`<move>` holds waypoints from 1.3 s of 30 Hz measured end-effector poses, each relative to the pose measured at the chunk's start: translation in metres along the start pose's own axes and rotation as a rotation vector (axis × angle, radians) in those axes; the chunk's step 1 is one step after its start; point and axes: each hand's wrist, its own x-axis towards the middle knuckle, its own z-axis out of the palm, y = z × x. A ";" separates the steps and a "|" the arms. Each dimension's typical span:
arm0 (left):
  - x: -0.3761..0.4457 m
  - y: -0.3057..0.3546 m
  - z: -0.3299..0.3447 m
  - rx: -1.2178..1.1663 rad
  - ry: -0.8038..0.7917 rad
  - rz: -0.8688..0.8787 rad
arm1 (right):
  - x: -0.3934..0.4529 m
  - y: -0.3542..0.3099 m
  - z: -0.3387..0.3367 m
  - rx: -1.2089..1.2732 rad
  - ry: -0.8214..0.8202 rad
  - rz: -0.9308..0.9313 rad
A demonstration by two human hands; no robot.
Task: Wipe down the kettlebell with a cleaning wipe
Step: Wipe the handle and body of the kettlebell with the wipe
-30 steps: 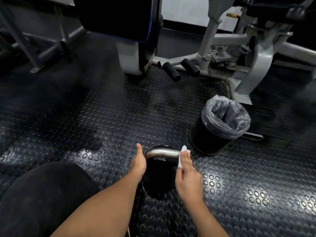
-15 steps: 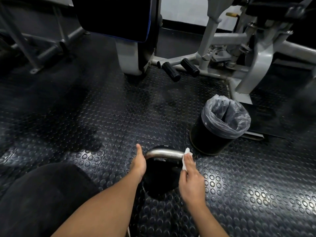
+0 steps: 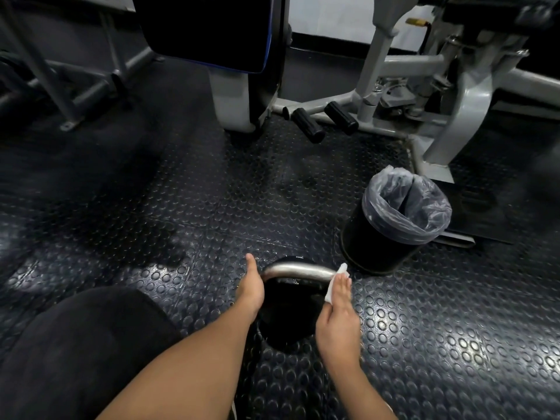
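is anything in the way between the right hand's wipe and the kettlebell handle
Nothing visible. The right hand presses the wipe against the right end of the kettlebell handle, while the left hand rests at the left end.

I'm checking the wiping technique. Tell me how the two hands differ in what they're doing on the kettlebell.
The right hand presses a white wipe against the right end of the kettlebell handle; the left hand holds no wipe. The left hand rests bare against the handle's left end, thumb pointing up, while the right hand's fingers lie flat over the wipe. Both touch the metal handle.
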 end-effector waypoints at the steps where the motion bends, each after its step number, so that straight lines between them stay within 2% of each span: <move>1: 0.001 -0.001 -0.001 0.000 -0.002 -0.004 | 0.002 -0.003 0.002 -0.005 0.008 0.003; 4: 0.006 -0.002 0.000 0.004 -0.005 -0.020 | -0.006 -0.014 0.010 -0.050 0.043 -0.058; 9: -0.005 0.003 -0.002 -0.013 -0.012 -0.013 | -0.024 -0.006 0.023 0.003 0.061 -0.013; 15: -0.007 0.003 0.000 -0.004 -0.007 0.018 | -0.010 -0.010 0.028 -0.018 0.175 -0.044; 20: -0.005 0.003 0.000 0.010 -0.016 0.022 | -0.018 -0.007 0.029 0.008 0.125 -0.016; 27: -0.002 0.002 0.000 0.013 0.002 0.014 | -0.010 -0.006 0.031 0.006 0.167 -0.059; 31: 0.001 0.000 -0.001 0.002 -0.006 0.002 | -0.017 -0.001 0.030 0.061 0.118 0.001; 35: 0.013 -0.005 -0.001 -0.003 -0.027 -0.006 | -0.006 -0.009 0.027 0.124 0.204 0.030; 39: 0.024 -0.013 0.000 -0.013 -0.031 -0.012 | -0.019 -0.016 0.032 0.146 0.124 0.065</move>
